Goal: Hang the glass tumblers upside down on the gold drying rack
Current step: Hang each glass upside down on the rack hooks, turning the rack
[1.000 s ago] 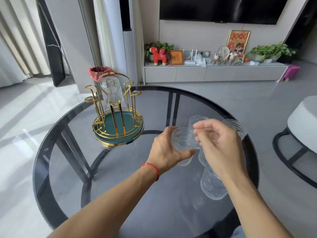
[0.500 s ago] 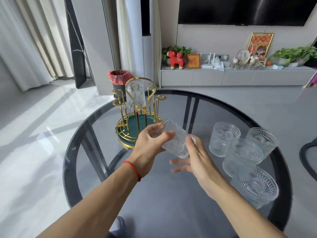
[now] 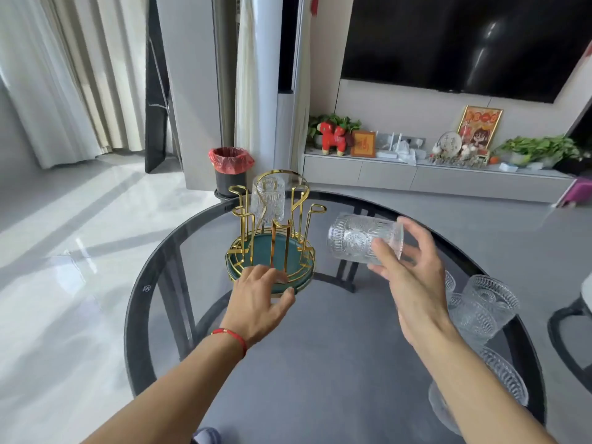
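Observation:
The gold drying rack [image 3: 282, 200] with a green round base stands on the left half of the round glass table [image 3: 150, 283]. One patterned glass tumbler [image 3: 268, 198] hangs upside down on a rear prong. My right hand [image 3: 413, 277] holds a second tumbler [image 3: 358, 240] on its side in the air, just right of the rack. My left hand [image 3: 261, 299] rests with spread fingers on the front rim of the rack's base. Several more tumblers [image 3: 487, 304] stand upright at the table's right edge, partly hidden by my right arm.
A bin with a red liner [image 3: 231, 169] stands on the floor behind the table. A low white cabinet [image 3: 432, 177] with ornaments and plants runs along the wall under a dark TV. A dark stool frame [image 3: 573, 328] sits at the right.
The tumbler passed from my left hand to my right hand and moved right and up. My left hand went forward onto the rack's base. The camera view shifted left and closer.

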Available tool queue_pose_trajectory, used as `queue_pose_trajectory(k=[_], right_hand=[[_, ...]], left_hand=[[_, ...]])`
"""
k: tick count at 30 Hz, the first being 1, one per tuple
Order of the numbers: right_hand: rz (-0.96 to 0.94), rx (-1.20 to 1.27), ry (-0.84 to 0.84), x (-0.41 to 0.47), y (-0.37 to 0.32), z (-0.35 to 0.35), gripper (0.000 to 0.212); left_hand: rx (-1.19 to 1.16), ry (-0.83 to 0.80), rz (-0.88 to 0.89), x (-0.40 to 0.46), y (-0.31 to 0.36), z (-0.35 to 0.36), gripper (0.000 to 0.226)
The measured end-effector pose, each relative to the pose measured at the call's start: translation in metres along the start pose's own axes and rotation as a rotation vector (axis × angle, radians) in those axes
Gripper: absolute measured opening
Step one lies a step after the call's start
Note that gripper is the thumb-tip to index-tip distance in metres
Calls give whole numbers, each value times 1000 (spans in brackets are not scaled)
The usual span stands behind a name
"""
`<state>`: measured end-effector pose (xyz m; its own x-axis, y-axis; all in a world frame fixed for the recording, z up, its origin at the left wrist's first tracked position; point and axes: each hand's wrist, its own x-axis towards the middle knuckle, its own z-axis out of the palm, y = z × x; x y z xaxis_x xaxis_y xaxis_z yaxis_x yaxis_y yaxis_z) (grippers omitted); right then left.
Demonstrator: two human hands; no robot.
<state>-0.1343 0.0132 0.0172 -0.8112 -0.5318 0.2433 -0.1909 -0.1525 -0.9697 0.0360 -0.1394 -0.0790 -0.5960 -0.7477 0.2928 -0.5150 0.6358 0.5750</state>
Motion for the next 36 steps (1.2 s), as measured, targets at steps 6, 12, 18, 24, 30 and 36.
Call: queue_pose_trajectory(k=[6, 12, 18, 24, 30, 36], right_hand=[[-98, -143, 13, 91, -25, 30, 59], [-211, -478, -141, 148, -16, 65, 62], [-237, -438, -316, 176, -15, 82, 62], [-302, -564, -557, 190, -20, 93, 59], [-215, -597, -777, 194, -20, 108, 62], [-141, -611, -875, 193, -12, 120, 68]], left_hand=[[279, 76, 168, -5, -20, 20, 51], [341, 98, 205, -4, -21, 25, 53], [375, 79, 191, -2, -22, 27, 54], [371, 76, 184, -2, -20, 27, 52], [384, 60, 175, -2, -18, 25, 50], [379, 65, 168, -2, -18, 26, 50]])
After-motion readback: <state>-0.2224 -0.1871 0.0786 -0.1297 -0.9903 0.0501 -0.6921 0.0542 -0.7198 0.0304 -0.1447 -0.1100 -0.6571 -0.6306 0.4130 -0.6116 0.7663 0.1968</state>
